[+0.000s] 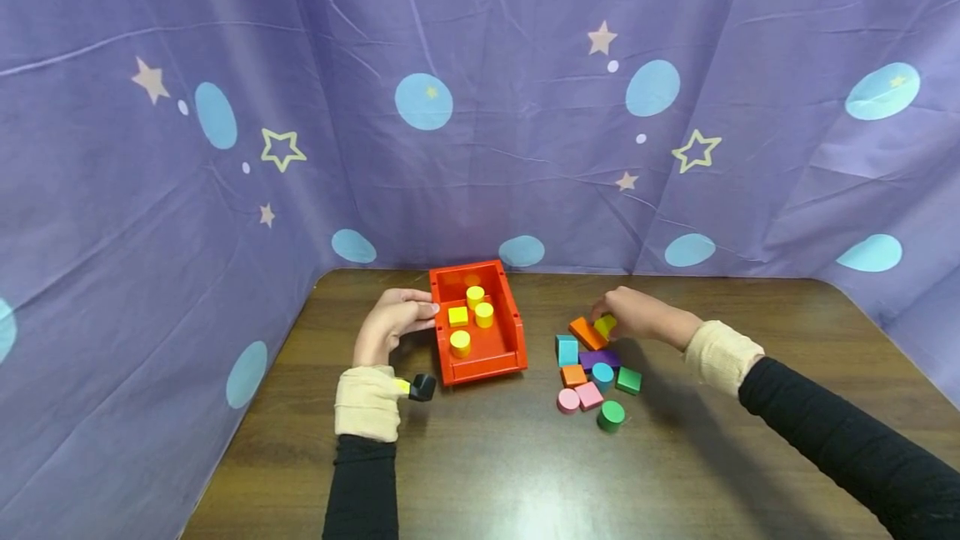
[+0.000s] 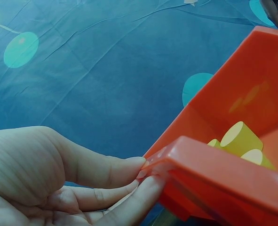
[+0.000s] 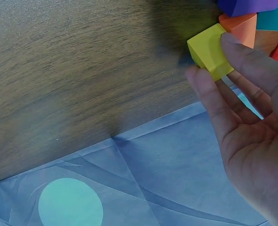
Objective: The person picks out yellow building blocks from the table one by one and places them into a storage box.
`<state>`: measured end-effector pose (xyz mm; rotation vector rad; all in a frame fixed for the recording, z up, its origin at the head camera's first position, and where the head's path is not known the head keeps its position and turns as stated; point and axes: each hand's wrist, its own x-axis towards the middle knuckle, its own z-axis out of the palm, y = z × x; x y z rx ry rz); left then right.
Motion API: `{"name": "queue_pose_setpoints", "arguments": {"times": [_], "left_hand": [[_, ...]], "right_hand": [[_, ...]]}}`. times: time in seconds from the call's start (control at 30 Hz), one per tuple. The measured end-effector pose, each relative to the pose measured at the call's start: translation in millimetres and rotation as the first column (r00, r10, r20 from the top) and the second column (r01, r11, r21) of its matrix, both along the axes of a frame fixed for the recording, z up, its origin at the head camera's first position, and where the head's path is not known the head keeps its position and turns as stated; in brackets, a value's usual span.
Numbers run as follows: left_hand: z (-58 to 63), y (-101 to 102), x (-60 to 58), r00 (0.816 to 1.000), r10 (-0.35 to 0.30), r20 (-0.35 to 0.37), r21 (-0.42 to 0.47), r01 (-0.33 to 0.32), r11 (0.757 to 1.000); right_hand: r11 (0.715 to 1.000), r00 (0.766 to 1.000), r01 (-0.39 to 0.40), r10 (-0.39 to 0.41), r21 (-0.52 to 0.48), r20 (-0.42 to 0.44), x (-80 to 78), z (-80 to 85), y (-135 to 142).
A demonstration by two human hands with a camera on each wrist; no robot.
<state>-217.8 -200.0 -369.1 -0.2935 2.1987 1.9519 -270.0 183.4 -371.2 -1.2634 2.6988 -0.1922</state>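
In the head view my left hand [image 1: 394,320] pinches the left wall of a red open-front bin [image 1: 489,367] between thumb and fingers. Inside the bin lie several yellow blocks, among them a yellow cylinder [image 1: 461,344] and a square yellow block [image 1: 458,316]. My right hand [image 1: 636,312], at the far end of a group of coloured blocks, pinches a yellow block [image 3: 211,51] between thumb and fingertips. Beside that block is an orange block [image 1: 588,333]. In the right wrist view the yellow block looks tilted.
Near the right hand are a light blue block [image 1: 567,351], a purple block [image 1: 598,360], a blue cylinder [image 1: 602,377], a green cylinder [image 1: 611,416], a green block [image 1: 628,380] and pink pieces [image 1: 589,395]. A purple patterned curtain [image 1: 480,190] hangs behind the wooden table [image 1: 480,457].
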Motion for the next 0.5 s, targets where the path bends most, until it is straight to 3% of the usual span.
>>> {"name": "queue_pose_setpoints", "arguments": {"times": [0.5], "left_hand": [[0.2,-0.6,-0.7,1.000,0.002,0.006,-0.001,-0.002,1.000]], "right_hand": [[0.998,0.998,0.056,-0.056,-0.024,0.037,2.6,-1.6,2.5]]}}
